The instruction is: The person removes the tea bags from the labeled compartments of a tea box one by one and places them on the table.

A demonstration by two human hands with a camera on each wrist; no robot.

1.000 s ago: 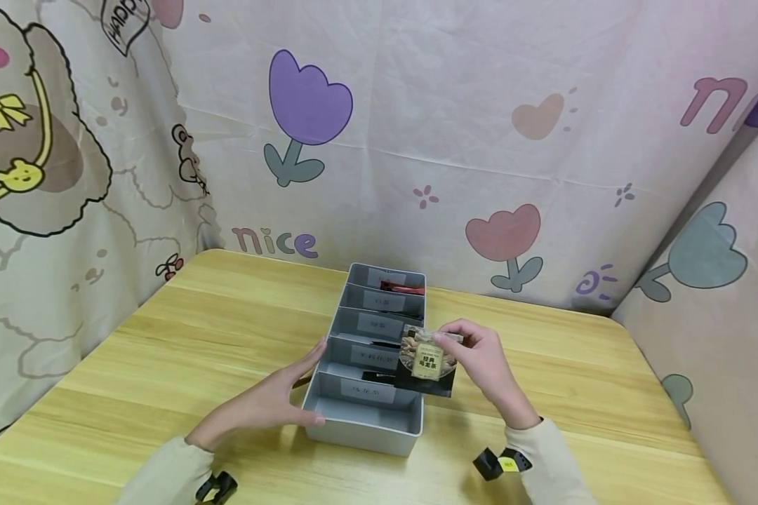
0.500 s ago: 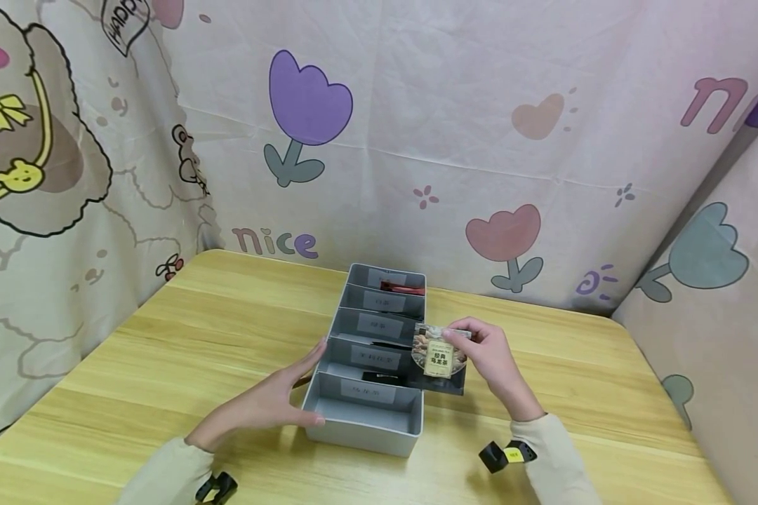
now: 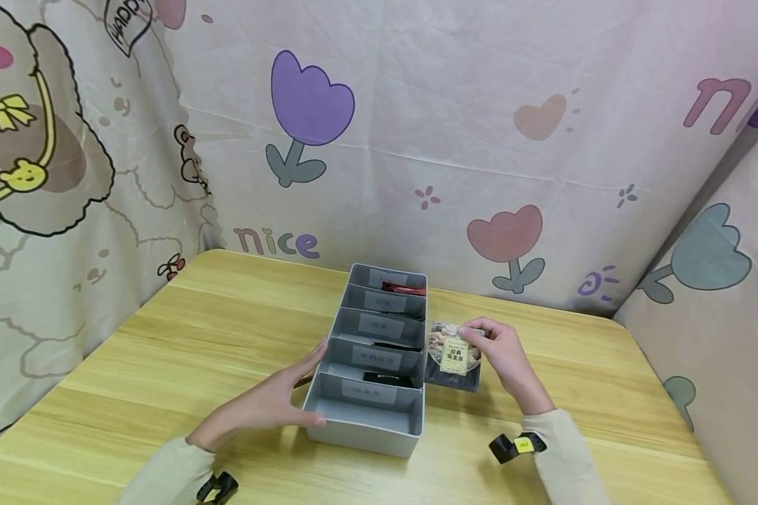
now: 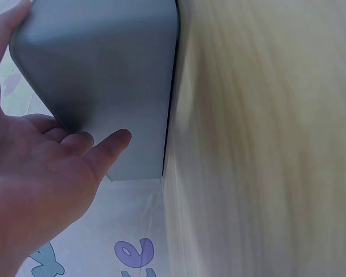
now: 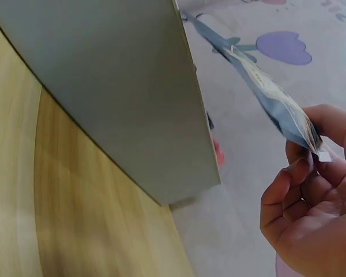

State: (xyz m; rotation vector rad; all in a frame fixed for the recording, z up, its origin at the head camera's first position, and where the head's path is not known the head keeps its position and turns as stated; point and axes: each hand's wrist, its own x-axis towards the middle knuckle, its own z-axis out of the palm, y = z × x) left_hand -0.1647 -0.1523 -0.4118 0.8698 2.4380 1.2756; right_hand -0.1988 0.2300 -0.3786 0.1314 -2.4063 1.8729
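My right hand [image 3: 502, 354] pinches a dark tea sachet [image 3: 455, 358] by its top right corner, thumb in front. The sachet has a pale label with Chinese characters and hangs just right of the grey divided box [image 3: 366, 435]. In the right wrist view the sachet [image 5: 268, 98] is seen nearly edge-on, above the box's side wall. My left hand [image 3: 268, 400] rests against the box's near left side, index finger along the left rim and thumb at the front. In the left wrist view, the little finger of this hand [image 4: 52, 167] extends along the box wall.
Several compartments in the box carry paper labels [image 3: 369, 391] on their dividers. A red packet [image 3: 404, 288] lies in the farthest one, and dark packets [image 3: 388, 379] show in others. The wooden table [image 3: 227, 308] ends at a printed curtain [image 3: 391, 140] behind.
My right hand has moved to the right with the sachet, from over the box's right rim to beside it. The left hand and the box stay in place.
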